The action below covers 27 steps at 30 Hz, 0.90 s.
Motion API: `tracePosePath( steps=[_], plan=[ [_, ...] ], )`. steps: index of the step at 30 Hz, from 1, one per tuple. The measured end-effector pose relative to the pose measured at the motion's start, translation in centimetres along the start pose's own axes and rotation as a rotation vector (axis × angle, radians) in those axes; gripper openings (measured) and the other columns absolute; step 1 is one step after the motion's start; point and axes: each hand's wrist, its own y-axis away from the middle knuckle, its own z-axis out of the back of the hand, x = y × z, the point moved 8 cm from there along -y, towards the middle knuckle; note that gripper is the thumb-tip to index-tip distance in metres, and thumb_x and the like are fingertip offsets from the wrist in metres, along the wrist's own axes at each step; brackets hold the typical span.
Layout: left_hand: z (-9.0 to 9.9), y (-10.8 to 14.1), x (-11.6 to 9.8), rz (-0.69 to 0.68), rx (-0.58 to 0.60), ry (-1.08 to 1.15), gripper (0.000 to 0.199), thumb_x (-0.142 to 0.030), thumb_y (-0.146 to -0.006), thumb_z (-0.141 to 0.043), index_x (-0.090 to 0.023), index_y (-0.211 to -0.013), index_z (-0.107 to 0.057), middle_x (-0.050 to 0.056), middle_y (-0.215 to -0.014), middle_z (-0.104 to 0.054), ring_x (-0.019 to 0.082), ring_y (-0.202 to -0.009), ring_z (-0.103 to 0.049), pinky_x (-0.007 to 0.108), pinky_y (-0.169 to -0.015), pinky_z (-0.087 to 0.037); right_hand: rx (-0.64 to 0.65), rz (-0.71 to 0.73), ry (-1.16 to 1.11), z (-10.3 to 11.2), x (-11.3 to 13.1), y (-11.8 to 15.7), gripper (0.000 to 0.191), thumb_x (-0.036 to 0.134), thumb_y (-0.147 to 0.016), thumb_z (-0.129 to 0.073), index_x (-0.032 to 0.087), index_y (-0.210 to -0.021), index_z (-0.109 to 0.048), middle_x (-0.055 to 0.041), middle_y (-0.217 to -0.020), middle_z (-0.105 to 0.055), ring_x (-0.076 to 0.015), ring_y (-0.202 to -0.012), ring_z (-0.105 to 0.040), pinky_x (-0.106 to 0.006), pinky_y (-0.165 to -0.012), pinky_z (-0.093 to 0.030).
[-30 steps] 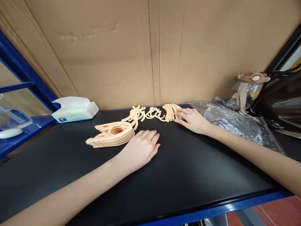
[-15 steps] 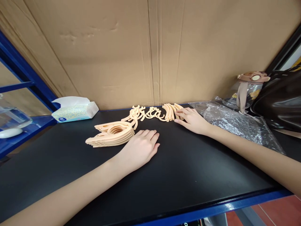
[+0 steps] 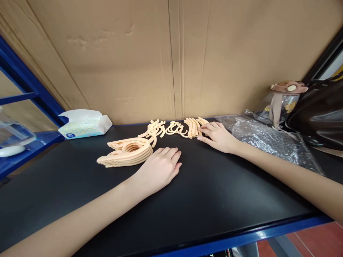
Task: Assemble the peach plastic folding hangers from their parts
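Note:
My left hand (image 3: 160, 167) lies palm down on the black tabletop, fingers loosely spread and nothing in them. Just left of it sits a stack of beige curved plastic pieces (image 3: 125, 153). Behind that stack is a small heap of beige hook pieces (image 3: 155, 129), with more hooks (image 3: 174, 127) to its right. At the back, my right hand (image 3: 213, 135) rests with fingers apart, its fingertips at the right side of a row of beige curved strips (image 3: 192, 127). Part of that row is hidden behind the fingers.
A tissue pack (image 3: 84, 124) stands at the back left beside a blue metal frame (image 3: 32, 94). Clear plastic wrap (image 3: 265, 139) spreads at the right, before a bottle (image 3: 286, 101) and a dark bag (image 3: 321, 114). Cardboard (image 3: 120, 60) forms the back wall.
My right hand has shifted very slightly to the left along the row of strips. My left hand has stayed in place.

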Motion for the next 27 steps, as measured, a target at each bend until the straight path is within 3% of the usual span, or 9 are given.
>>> tracePosePath(
  steps=[9,12,16,27],
  plan=[
    [0.2,0.1,0.0,0.0,-0.003,-0.006,0.031,-0.024,-0.095,-0.043,-0.008,-0.116,-0.059,0.014,-0.117,-0.063,0.026,-0.102,-0.061,0.039,-0.084,-0.049,-0.029,-0.004,-0.05,0.3,-0.1,0.0,0.054,0.05,-0.097,-0.024,0.016,-0.122,-0.058,-0.0095,-0.128,-0.056,-0.0262,-0.121,-0.044,-0.043,-0.104,-0.03],
    [0.2,0.1,0.0,-0.002,0.003,-0.01,0.031,-0.024,-0.095,-0.042,-0.009,-0.116,-0.06,0.013,-0.118,-0.063,0.026,-0.102,-0.061,0.039,-0.084,-0.049,-0.072,-0.118,-0.041,0.6,-1.7,0.0,0.053,0.048,-0.098,-0.023,0.016,-0.125,-0.055,-0.0109,-0.127,-0.056,-0.0272,-0.116,-0.048,-0.044,-0.099,-0.034],
    [0.1,0.1,0.1,0.002,0.003,0.001,0.032,-0.024,-0.095,-0.042,-0.008,-0.117,-0.059,0.013,-0.119,-0.063,0.027,-0.102,-0.06,0.04,-0.085,-0.049,-0.037,-0.235,-0.047,0.0,-3.5,0.2,0.052,0.046,-0.098,-0.021,0.021,-0.124,-0.058,-0.0101,-0.123,-0.059,-0.0285,-0.112,-0.052,-0.045,-0.092,-0.04],
    [0.1,0.0,0.2,0.011,0.011,0.011,0.031,-0.024,-0.095,-0.044,-0.008,-0.117,-0.059,0.013,-0.119,-0.063,0.026,-0.103,-0.061,0.039,-0.085,-0.049,-0.024,-0.159,-0.008,-0.4,-2.5,0.1,0.058,0.05,-0.096,-0.024,0.011,-0.126,-0.055,-0.013,-0.132,-0.054,-0.0285,-0.119,-0.047,-0.044,-0.1,-0.034]
  ],
)
